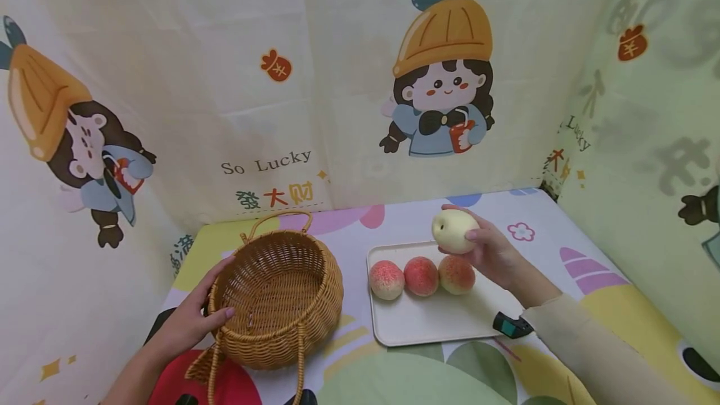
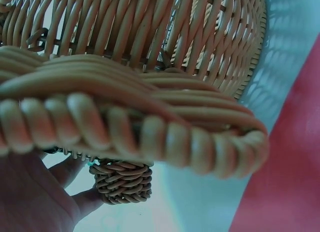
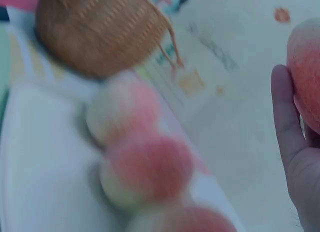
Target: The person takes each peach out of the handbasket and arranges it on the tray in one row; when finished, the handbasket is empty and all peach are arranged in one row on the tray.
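My left hand point(image 1: 188, 320) grips the left rim of a wicker basket point(image 1: 323, 317), its thumb over the edge. No contents show inside the basket. My right hand point(image 1: 495, 254) holds a peach point(image 1: 453, 231) above the back of a white tray point(image 1: 433, 324). That peach looks pale from the head; the right wrist view shows a pinkish-red side of the held peach point(image 3: 311, 74). Below it, three peaches lie in a row on the tray: a pink one point(image 1: 387, 280), a redder one point(image 1: 420, 276) and an orange-red one point(image 1: 457, 275).
A small black device with a teal screen point(image 1: 510, 325) is by the right wrist, over the tray's front right corner. A patterned cloth point(image 1: 416, 367) covers the table. Printed fabric point(image 1: 337, 80) hangs behind and at both sides.
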Motion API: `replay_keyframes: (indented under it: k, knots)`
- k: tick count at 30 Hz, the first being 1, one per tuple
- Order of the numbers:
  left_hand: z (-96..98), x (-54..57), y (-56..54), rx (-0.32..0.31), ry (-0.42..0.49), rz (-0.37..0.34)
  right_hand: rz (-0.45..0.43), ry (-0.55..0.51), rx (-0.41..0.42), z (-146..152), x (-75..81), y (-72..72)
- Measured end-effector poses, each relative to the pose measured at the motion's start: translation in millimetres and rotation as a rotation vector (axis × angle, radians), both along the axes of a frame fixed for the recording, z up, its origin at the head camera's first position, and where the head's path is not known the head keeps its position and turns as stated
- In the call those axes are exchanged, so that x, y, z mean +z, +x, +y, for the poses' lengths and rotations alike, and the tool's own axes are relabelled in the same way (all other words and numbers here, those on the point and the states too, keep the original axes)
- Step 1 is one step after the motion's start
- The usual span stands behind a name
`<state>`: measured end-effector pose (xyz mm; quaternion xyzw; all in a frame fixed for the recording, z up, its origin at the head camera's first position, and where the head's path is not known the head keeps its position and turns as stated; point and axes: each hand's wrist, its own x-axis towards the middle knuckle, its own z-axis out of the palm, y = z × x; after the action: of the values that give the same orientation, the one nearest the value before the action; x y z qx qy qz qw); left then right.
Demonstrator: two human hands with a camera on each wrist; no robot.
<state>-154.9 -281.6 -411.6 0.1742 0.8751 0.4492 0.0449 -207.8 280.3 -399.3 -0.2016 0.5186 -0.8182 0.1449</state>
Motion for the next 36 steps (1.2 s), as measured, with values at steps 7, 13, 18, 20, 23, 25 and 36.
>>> replay_keyframes:
  k: [7, 13, 18, 20, 23, 25, 36]
  knots:
    - [0.4, -0.4, -0.4, 0.004, 0.007, -0.007, 0.166, 0.366, -0.223, 70, -10.9, 2.8]
    - [0.5, 0.1, -0.3, 0.004, 0.012, -0.016, 0.348, 0.848, -0.312, 101, -24.9, 7.7]
    - [0.6, 0.5, 0.4, 0.004, 0.010, -0.016, 0.433, 0.989, -0.247, 99, -37.6, 11.2]
    - [1.0, 0.4, 0.3, 0.003, 0.013, -0.016, 0.441, 1.017, -0.223, 96, -40.1, 12.3]
    - [1.0, 0.1, 0.4, 0.004, 0.016, -0.017, 0.453, 1.087, -0.209, 91, -42.6, 12.1]
    - [0.8, -0.1, 0.6, 0.004, 0.014, -0.017, 0.450, 1.154, -0.209, 88, -44.2, 11.5]
    - [-0.4, -0.6, -0.6, 0.007, 0.009, -0.012, 0.471, 1.212, -0.172, 91, -46.4, 9.4]
